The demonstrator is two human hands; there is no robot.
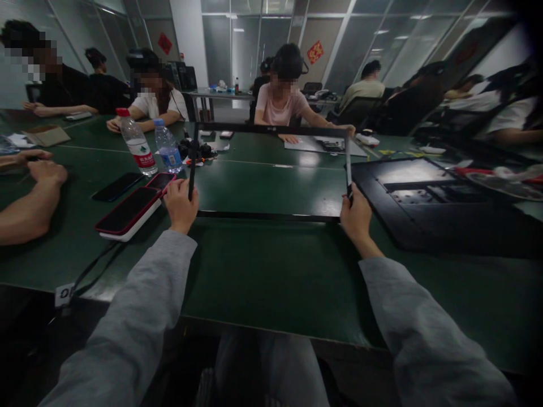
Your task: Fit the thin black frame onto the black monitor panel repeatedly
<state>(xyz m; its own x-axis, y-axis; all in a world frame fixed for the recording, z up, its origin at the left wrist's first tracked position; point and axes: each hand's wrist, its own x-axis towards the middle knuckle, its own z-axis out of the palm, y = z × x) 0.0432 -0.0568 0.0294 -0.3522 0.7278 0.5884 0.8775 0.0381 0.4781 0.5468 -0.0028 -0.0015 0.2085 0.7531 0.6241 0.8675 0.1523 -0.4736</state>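
Note:
A thin black rectangular frame (267, 216) is held up over the green table (271, 271), and the tabletop shows through its opening. My left hand (181, 206) grips the frame's left side, fingers wrapped round it. On the opposite side, my right hand (356, 215) is closed around the frame's right edge near the lower corner. The frame's top bar carries a small light logo. To the right of my right hand lies a large black panel (407, 220) with an opening that shows metal parts.
Left of my left hand are a red-edged phone (129, 210) on a white box, a dark phone (117, 186), a red-capped bottle (139, 148) and a blue-capped bottle (168, 151). A neighbour's forearm (31, 209) rests at far left. A person in pink (282, 104) sits opposite.

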